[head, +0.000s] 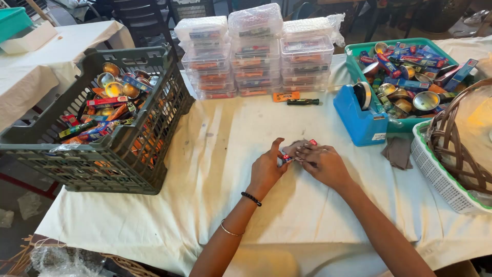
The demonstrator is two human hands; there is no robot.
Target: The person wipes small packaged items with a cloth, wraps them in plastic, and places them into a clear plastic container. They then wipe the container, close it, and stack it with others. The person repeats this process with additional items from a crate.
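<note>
Small red packet point(297, 150), flat and partly hidden, at the middle of the white tablecloth point(220, 154), pinched between both hands. Left hand point(267, 169) curled at the packet's near end, thumb raised, fingers closed on it; black bead bracelet and thin bangle on that wrist. Right hand point(323, 163) laid over the far side, fingers point(307, 152) pressing down on the packet and on something greyish under it, too small to tell what.

Dark green plastic crate point(102, 149) at the left edge of the table, filled with shallow gold-coloured metal cups and long red, orange and blue boxes. Stacks of clear lidded plastic boxes point(256, 56) at the back, three columns side by side, bubble wrap on top. Just in front of the stacks, an orange stick-shaped box point(286, 96) and a dark one point(303, 102), lying end to end. Blue tape dispenser point(361, 115) to the right, touching a teal tray point(353, 51) heaped with more cups and boxes. Grey cloth point(398, 152) just below the dispenser. White plastic basket point(441, 179) at the right edge, holding a brown wicker basket point(456, 138).
</note>
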